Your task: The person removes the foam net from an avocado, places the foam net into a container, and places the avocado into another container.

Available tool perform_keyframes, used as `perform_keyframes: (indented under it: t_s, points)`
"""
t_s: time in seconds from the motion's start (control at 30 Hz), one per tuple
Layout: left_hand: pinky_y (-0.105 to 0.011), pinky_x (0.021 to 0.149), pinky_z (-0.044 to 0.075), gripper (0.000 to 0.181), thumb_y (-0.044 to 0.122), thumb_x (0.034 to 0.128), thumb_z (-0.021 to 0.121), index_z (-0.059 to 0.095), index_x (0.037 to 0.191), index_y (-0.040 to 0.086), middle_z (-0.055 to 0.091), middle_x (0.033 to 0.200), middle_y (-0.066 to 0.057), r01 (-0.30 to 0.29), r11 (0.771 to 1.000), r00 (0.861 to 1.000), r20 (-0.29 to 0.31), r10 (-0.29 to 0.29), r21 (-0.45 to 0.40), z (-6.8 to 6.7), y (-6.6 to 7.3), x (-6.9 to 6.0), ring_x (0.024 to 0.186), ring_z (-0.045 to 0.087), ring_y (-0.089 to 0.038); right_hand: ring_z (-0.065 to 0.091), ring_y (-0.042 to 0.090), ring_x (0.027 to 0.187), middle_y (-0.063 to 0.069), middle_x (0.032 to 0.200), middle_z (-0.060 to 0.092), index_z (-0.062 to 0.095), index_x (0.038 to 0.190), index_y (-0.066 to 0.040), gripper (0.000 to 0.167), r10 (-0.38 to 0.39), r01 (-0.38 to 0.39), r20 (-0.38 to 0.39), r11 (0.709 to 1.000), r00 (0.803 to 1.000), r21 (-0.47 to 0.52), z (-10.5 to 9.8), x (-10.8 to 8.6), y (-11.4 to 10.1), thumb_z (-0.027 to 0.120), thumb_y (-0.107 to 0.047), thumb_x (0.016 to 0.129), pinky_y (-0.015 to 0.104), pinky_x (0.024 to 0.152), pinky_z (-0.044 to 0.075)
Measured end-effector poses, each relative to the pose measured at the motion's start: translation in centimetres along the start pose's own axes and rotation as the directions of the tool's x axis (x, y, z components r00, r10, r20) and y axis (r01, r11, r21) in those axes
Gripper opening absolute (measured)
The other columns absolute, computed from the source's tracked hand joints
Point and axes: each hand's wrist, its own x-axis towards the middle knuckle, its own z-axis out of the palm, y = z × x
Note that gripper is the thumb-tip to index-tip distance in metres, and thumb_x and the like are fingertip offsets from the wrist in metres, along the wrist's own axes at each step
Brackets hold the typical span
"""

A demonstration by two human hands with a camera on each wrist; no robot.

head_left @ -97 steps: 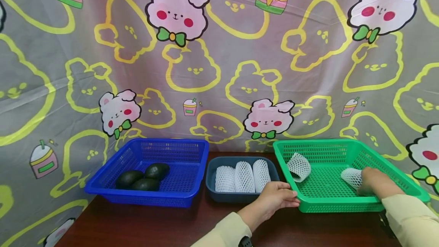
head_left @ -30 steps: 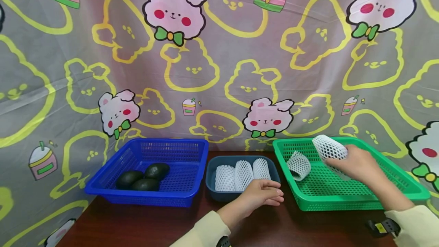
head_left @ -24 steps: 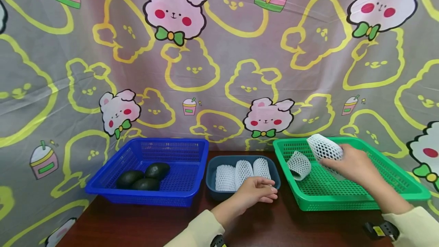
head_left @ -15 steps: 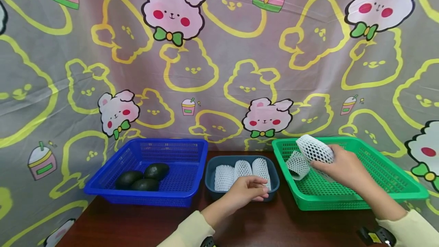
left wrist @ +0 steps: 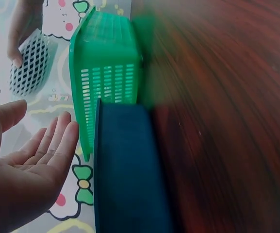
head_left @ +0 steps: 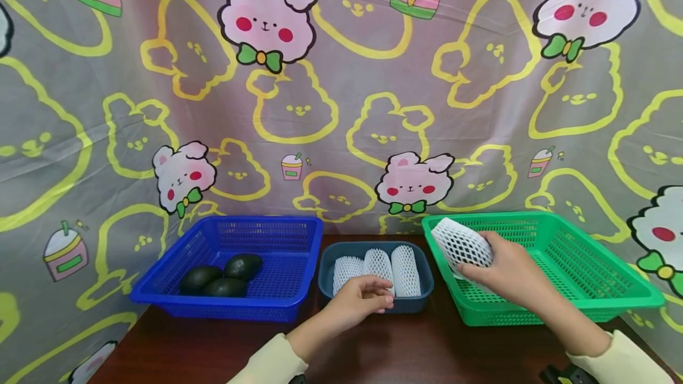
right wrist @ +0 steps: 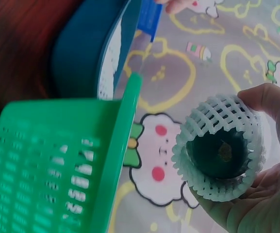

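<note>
The right hand (head_left: pixel 504 268) holds a dark fruit in a white foam net (head_left: pixel 465 245), thumb on the near side, raised above the left end of the green basket (head_left: pixel 555 317) and apart from its rim. The right wrist view looks into the net's mouth, where the rounded dark end of the fruit (right wrist: pixel 216 155) shows. The left hand (head_left: pixel 356 300) has nothing in it; its fingers are loose and spread, above the near edge of the grey-blue tray (head_left: pixel 418 307). In that tray three white net-wrapped pieces (head_left: pixel 405 271) lie side by side, and farther left the blue basket (head_left: pixel 224 311) holds three bare dark fruits (head_left: pixel 243 265). All three containers stand on the dark wooden surface (head_left: pixel 384 351).

The foam should feel soft, springy and almost weightless, the fruit inside firmer, with some heft, and easily bruised (I judge by looks alone). Its smooth skin could slide out of the net's mouth if tipped. Best take hold round the middle, pressing gently through the mesh so that net and fruit stay together.
</note>
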Motion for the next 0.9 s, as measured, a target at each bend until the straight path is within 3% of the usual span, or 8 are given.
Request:
perform_keyframes:
  t_s: [0.23,0.33,0.47,0.63,0.77,0.9]
  points:
    - [-0.041,0.079,0.055,0.028,0.002,0.0938,0.062,0.059,0.118,-0.012,0.066,0.102,-0.026,-0.038,0.996,0.999,-0.017,0.040,0.079,-1.8,0.1,-1.1,0.092,0.068,-0.031,0.060,0.024,0.082,0.019,0.108,0.062,0.048,0.130,0.006,0.078,-0.058,0.058,0.007,0.998,0.998,0.026,1.4,-0.6,-1.8,0.082,-0.039,0.075,0.036,0.060,0.054]
    - [-0.032,0.077,0.055,0.028,0.006,0.0930,0.064,0.062,0.117,-0.009,0.068,0.100,-0.019,-0.049,0.988,0.998,-0.038,0.055,0.149,-2.4,0.1,-1.5,0.090,0.068,-0.026,0.060,0.023,0.081,0.017,0.107,0.063,0.049,0.129,0.005,0.078,-0.088,0.088,0.007,0.996,0.996,0.027,2.1,-0.8,-2.5,0.084,-0.038,0.073,0.035,0.061,0.054]
    - [-0.023,0.075,0.052,0.029,0.011,0.0915,0.067,0.064,0.116,-0.004,0.070,0.098,-0.010,-0.066,0.965,0.995,-0.055,0.083,0.253,-3.1,-0.2,-2.1,0.089,0.066,-0.018,0.059,0.020,0.081,0.012,0.105,0.062,0.053,0.125,0.000,0.071,-0.142,0.142,0.009,0.988,0.990,0.056,3.3,-1.0,-2.9,0.086,-0.034,0.071,0.032,0.061,0.054]
    - [-0.025,0.076,0.052,0.030,0.013,0.0913,0.068,0.064,0.116,-0.004,0.069,0.097,-0.006,-0.094,0.933,0.992,-0.045,0.117,0.349,-3.9,-0.7,-2.8,0.087,0.066,-0.014,0.059,0.016,0.084,0.006,0.104,0.062,0.054,0.124,-0.004,0.069,-0.215,0.214,0.012,0.974,0.977,0.071,4.7,-1.6,-3.3,0.086,-0.032,0.070,0.030,0.065,0.052]
    - [-0.025,0.078,0.052,0.030,0.012,0.0901,0.069,0.064,0.115,-0.004,0.069,0.098,-0.012,-0.129,0.913,0.989,-0.017,0.147,0.387,-4.3,-1.1,-3.4,0.087,0.065,-0.012,0.059,0.012,0.086,0.003,0.108,0.062,0.053,0.126,-0.006,0.071,-0.232,0.225,0.055,0.968,0.971,0.111,5.7,-1.9,-3.6,0.086,-0.034,0.070,0.030,0.068,0.052]
    - [-0.026,0.079,0.052,0.029,0.012,0.0897,0.069,0.064,0.114,-0.003,0.068,0.101,-0.014,-0.139,0.909,0.989,0.008,0.148,0.392,-4.8,-1.4,-4.0,0.089,0.065,-0.012,0.059,0.012,0.088,0.000,0.109,0.061,0.052,0.128,-0.008,0.073,-0.247,0.227,0.128,0.962,0.961,0.152,6.6,-2.2,-3.6,0.085,-0.038,0.071,0.029,0.069,0.052]
